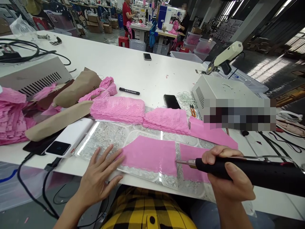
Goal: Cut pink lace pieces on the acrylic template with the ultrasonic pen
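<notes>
My left hand (101, 175) lies flat with fingers spread, its fingertips on the left edge of a pink fabric piece (152, 156). That piece rests on a clear plastic board (109, 133) with a speckled surface. My right hand (228, 173) is wrapped round a thick black hand-held power tool (259, 175) with a narrow metal tip. The tip is at the right edge of this fabric piece; I cannot tell whether it touches. A second pink fabric piece (190, 168) lies partly under the tool. Behind them stand two stacks of pink lace pieces (116, 109), (166, 119).
A white power bank (69, 138) with cables sits left, beside brown paper rolls (76, 87) and pink fabric (11, 117). A grey box (221, 92) stands right, near orange snips (192, 110) and a phone (172, 101). A black marker (129, 91) lies behind. People work at distant sewing machines.
</notes>
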`<action>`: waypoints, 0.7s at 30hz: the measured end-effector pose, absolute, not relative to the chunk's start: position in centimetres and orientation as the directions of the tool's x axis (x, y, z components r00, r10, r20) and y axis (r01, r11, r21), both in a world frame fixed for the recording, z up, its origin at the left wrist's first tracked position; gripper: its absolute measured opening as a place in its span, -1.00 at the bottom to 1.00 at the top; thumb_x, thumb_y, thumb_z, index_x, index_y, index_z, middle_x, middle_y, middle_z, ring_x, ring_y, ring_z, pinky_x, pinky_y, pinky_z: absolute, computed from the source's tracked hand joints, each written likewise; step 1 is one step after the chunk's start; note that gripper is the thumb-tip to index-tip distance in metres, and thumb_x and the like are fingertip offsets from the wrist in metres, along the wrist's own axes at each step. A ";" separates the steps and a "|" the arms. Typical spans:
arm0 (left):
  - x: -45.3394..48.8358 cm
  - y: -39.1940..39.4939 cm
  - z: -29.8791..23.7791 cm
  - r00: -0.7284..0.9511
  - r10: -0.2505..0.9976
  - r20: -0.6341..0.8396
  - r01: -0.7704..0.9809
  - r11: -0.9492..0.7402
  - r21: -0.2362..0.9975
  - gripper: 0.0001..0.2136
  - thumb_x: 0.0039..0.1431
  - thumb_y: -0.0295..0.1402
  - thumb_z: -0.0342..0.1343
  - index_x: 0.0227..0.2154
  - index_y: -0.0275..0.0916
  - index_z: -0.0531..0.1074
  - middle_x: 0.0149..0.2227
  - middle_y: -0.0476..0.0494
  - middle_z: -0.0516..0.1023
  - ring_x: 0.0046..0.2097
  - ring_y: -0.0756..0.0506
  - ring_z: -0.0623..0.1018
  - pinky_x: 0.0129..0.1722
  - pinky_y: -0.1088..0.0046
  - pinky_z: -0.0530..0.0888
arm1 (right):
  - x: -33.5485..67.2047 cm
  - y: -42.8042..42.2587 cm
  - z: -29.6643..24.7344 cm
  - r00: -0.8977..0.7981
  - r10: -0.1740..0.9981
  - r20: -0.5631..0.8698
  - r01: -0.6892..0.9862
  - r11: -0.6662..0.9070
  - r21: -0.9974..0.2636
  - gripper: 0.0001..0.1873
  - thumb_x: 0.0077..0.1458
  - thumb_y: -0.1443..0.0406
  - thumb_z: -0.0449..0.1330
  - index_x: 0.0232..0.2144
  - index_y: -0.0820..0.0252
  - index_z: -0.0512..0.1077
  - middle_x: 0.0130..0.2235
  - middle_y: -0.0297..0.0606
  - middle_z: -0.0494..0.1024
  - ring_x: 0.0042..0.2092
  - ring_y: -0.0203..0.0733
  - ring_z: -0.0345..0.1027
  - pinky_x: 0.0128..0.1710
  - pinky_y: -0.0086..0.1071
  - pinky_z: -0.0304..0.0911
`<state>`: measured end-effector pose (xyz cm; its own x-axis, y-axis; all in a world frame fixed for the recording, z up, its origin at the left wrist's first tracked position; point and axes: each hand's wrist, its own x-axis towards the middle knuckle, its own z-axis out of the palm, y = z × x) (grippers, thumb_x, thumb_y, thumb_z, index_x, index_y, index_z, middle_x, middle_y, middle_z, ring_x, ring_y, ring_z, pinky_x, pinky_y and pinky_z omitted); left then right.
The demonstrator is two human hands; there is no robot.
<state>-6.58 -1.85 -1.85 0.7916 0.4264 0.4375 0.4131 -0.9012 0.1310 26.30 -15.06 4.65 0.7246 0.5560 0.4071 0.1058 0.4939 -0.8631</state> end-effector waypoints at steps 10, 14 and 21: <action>-6.6 -1.9 -1.8 0.791 0.429 0.436 0.416 -0.900 0.130 -0.38 0.26 -0.32 0.06 0.36 -0.10 0.05 0.28 -0.13 0.32 0.39 -0.29 0.12 0.37 -0.06 -0.04 | 26.1 -15.3 4.7 0.702 0.575 0.420 0.106 0.499 -0.860 -0.84 -0.11 0.25 0.21 -0.42 0.22 0.44 -0.39 -0.28 0.40 -0.52 -0.32 0.27 -0.58 -0.33 0.28; -6.5 -1.8 -1.9 0.791 0.422 0.443 0.409 -0.903 0.130 -0.38 0.25 -0.33 0.07 0.36 -0.11 0.07 0.28 -0.14 0.32 0.39 -0.29 0.11 0.38 -0.06 -0.05 | 26.1 -15.4 4.6 0.678 0.598 0.427 0.095 0.505 -0.858 -0.87 -0.06 0.28 0.21 -0.40 0.21 0.44 -0.38 -0.29 0.40 -0.51 -0.32 0.29 -0.55 -0.33 0.30; -6.8 -1.7 -1.8 0.777 0.410 0.478 0.396 -0.908 0.135 -0.42 0.27 -0.35 0.06 0.33 -0.14 0.12 0.30 -0.16 0.29 0.39 -0.30 0.12 0.38 -0.05 -0.04 | 26.6 -15.5 4.7 0.674 0.592 0.441 0.092 0.525 -0.846 -0.88 -0.06 0.29 0.18 -0.41 0.20 0.44 -0.40 -0.30 0.41 -0.51 -0.32 0.29 -0.56 -0.35 0.29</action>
<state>-6.83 -1.74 -1.84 0.7772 0.4098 0.4776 0.3957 -0.9083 0.1354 26.62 -15.46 4.73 0.6740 0.5924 0.4414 0.0922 0.5254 -0.8459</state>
